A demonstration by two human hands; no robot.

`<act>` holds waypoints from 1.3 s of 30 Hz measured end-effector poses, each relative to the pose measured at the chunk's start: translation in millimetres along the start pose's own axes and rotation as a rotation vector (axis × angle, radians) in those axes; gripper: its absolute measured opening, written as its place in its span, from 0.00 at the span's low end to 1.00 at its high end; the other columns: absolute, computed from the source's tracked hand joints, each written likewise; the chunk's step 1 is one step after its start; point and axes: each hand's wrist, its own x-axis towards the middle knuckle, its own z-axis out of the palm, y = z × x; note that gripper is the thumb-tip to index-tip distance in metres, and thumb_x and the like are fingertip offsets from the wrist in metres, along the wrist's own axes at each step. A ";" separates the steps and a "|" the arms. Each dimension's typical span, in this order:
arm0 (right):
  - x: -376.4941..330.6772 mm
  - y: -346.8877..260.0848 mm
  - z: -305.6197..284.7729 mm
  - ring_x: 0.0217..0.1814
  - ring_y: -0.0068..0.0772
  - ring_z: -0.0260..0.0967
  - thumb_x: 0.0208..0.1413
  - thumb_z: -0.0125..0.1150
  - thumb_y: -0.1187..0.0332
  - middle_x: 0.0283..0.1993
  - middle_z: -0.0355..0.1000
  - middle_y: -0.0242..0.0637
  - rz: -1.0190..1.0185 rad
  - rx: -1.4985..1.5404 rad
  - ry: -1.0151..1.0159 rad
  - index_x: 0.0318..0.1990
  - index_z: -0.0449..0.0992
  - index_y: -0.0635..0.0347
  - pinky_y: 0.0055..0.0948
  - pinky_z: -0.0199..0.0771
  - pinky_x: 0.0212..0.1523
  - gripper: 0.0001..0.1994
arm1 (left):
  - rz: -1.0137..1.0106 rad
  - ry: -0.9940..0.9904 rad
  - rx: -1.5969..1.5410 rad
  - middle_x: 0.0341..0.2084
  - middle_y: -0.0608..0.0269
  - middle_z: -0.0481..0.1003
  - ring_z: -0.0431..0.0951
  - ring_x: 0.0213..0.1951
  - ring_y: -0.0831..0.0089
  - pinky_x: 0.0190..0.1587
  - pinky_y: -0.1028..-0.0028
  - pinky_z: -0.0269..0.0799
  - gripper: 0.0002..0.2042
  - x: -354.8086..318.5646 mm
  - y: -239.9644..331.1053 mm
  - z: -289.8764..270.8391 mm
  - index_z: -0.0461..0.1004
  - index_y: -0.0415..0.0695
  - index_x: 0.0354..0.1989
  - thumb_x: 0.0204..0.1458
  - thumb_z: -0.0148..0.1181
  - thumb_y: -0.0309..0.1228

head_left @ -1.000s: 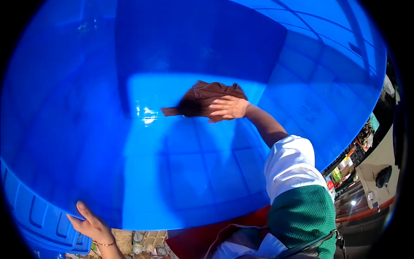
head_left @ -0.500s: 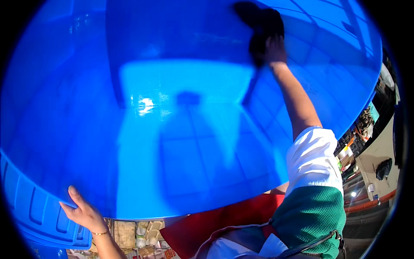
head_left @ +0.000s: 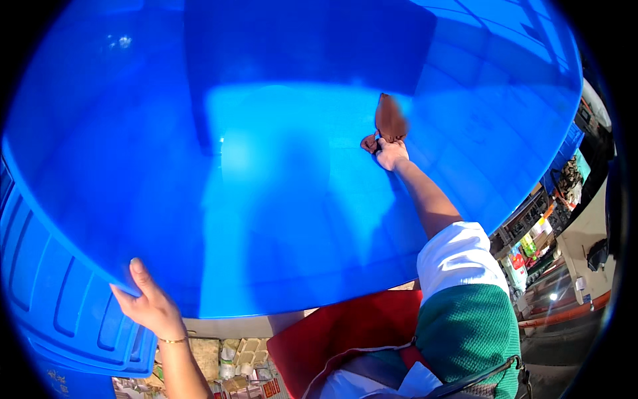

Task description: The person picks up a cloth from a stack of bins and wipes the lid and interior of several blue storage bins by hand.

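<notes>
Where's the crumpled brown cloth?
In the head view, the crumpled brown cloth is right of centre, held in the right hand inside the big blue plastic tub.

**Tub mid-view, rest ringed around it**

Clock taken from view centre. Cloth [head_left: 391,123] held inside tub [head_left: 146,193] at 1 o'clock, just beyond right hand [head_left: 392,155]. Left hand [head_left: 154,309] placed at tub rim, 8 o'clock; second container [head_left: 73,299] set outside it, same bearing. Apron [head_left: 352,326] seen nearside, 5–6; boxed clutter [head_left: 246,362] at 7, mixed goods [head_left: 528,249] at 3–4.
</notes>
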 end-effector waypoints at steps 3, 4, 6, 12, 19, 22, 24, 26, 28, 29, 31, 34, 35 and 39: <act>-8.0 -35.6 -7.0 0.55 0.49 0.64 0.52 0.41 0.56 0.50 0.70 0.48 -0.028 0.143 0.030 0.55 0.64 0.47 0.42 0.59 0.57 0.22 | 0.004 -0.018 -0.023 0.42 0.50 0.71 0.71 0.43 0.66 0.48 0.70 0.65 0.25 -0.1 3.0 0.4 0.65 0.29 0.49 0.54 0.57 0.42; -13.8 -56.5 -19.6 0.54 0.49 0.65 0.51 0.42 0.56 0.50 0.69 0.48 -0.114 0.202 -0.025 0.55 0.64 0.48 0.42 0.62 0.55 0.23 | 0.025 -0.004 0.003 0.41 0.51 0.72 0.71 0.41 0.67 0.46 0.71 0.65 0.24 -0.6 4.3 0.2 0.66 0.29 0.48 0.54 0.56 0.41; -15.1 -105.5 -21.4 0.57 0.46 0.64 0.53 0.42 0.53 0.54 0.68 0.40 -0.312 0.290 0.025 0.59 0.61 0.38 0.42 0.62 0.55 0.24 | 0.076 0.019 0.046 0.39 0.53 0.73 0.71 0.39 0.68 0.44 0.71 0.66 0.21 -2.5 9.9 1.9 0.68 0.30 0.45 0.55 0.55 0.40; -24.4 -301.5 -31.6 0.63 0.40 0.56 0.59 0.40 0.52 0.59 0.63 0.42 -0.830 0.352 0.108 0.60 0.62 0.47 0.37 0.55 0.61 0.23 | 0.055 -0.024 0.001 0.41 0.50 0.72 0.71 0.41 0.66 0.47 0.70 0.65 0.24 -2.0 12.3 6.5 0.66 0.29 0.48 0.54 0.57 0.40; -24.2 -256.6 -23.7 0.62 0.40 0.57 0.57 0.40 0.49 0.57 0.65 0.37 -0.849 0.481 0.122 0.56 0.67 0.48 0.38 0.55 0.61 0.23 | 0.078 -0.005 -0.017 0.37 0.52 0.74 0.72 0.37 0.69 0.42 0.71 0.67 0.19 -4.5 13.4 6.0 0.69 0.30 0.44 0.54 0.57 0.37; -21.1 -168.9 -16.9 0.64 0.39 0.54 0.60 0.37 0.49 0.62 0.60 0.31 -0.669 0.380 0.023 0.57 0.66 0.47 0.36 0.54 0.63 0.23 | 0.133 -0.011 0.032 0.34 0.54 0.75 0.73 0.34 0.70 0.39 0.71 0.68 0.17 -3.9 17.6 4.1 0.70 0.32 0.42 0.54 0.57 0.35; 5.4 -86.5 19.4 0.67 0.37 0.49 0.61 0.34 0.48 0.64 0.57 0.32 -0.680 0.321 0.030 0.60 0.62 0.48 0.34 0.47 0.66 0.25 | 0.151 0.018 0.069 0.30 0.53 0.77 0.75 0.31 0.68 0.36 0.70 0.69 0.16 -2.9 25.2 9.6 0.71 0.33 0.40 0.53 0.59 0.35; -29.9 -42.2 -4.6 0.68 0.42 0.46 0.60 0.31 0.45 0.65 0.53 0.40 -0.349 0.252 -0.067 0.62 0.58 0.53 0.36 0.43 0.67 0.29 | 0.190 0.022 0.071 0.30 0.52 0.77 0.76 0.30 0.68 0.35 0.71 0.69 0.16 -1.3 18.2 6.5 0.71 0.34 0.39 0.52 0.59 0.36; -40.1 7.7 7.5 0.69 0.43 0.45 0.59 0.29 0.43 0.67 0.51 0.37 -0.206 0.244 -0.066 0.63 0.57 0.46 0.38 0.45 0.66 0.29 | 0.193 0.002 0.017 0.28 0.54 0.77 0.75 0.28 0.70 0.33 0.71 0.69 0.15 1.9 23.2 11.0 0.71 0.34 0.37 0.52 0.59 0.36; -53.3 10.9 5.4 0.69 0.44 0.44 0.59 0.30 0.42 0.67 0.50 0.37 -0.150 0.219 -0.078 0.63 0.56 0.45 0.39 0.45 0.66 0.30 | 0.177 -0.009 -0.002 0.26 0.55 0.76 0.75 0.27 0.70 0.32 0.72 0.68 0.14 -0.6 26.8 11.5 0.71 0.35 0.36 0.52 0.59 0.35; -90.2 0.8 -14.3 0.69 0.46 0.43 0.57 0.31 0.39 0.68 0.47 0.36 -0.052 0.205 -0.124 0.64 0.54 0.44 0.42 0.47 0.65 0.32 | 0.178 -0.008 -0.008 0.25 0.55 0.76 0.74 0.26 0.70 0.31 0.72 0.69 0.13 -2.8 25.9 9.7 0.71 0.36 0.35 0.52 0.59 0.35; -141.9 -44.0 -27.0 0.66 0.46 0.49 0.57 0.38 0.42 0.64 0.56 0.39 -0.328 0.306 -0.020 0.61 0.61 0.47 0.42 0.50 0.64 0.29 | 0.194 0.015 -0.006 0.26 0.53 0.76 0.76 0.27 0.66 0.31 0.70 0.69 0.14 -3.8 29.4 3.2 0.71 0.35 0.35 0.51 0.60 0.36; -159.5 -65.1 -30.2 0.65 0.47 0.52 0.56 0.42 0.44 0.62 0.58 0.41 -0.476 0.362 -0.015 0.60 0.63 0.49 0.41 0.52 0.63 0.28 | 0.210 0.002 -0.017 0.27 0.52 0.77 0.77 0.28 0.63 0.32 0.69 0.70 0.14 -1.2 25.1 6.0 0.72 0.36 0.35 0.51 0.60 0.36; -241.6 -183.0 -67.3 0.62 0.48 0.55 0.56 0.47 0.48 0.58 0.62 0.46 -0.908 0.408 0.064 0.56 0.66 0.51 0.45 0.55 0.59 0.25 | 0.202 0.020 0.048 0.24 0.52 0.75 0.76 0.27 0.56 0.30 0.65 0.69 0.14 1.6 24.4 8.1 0.72 0.40 0.32 0.50 0.61 0.39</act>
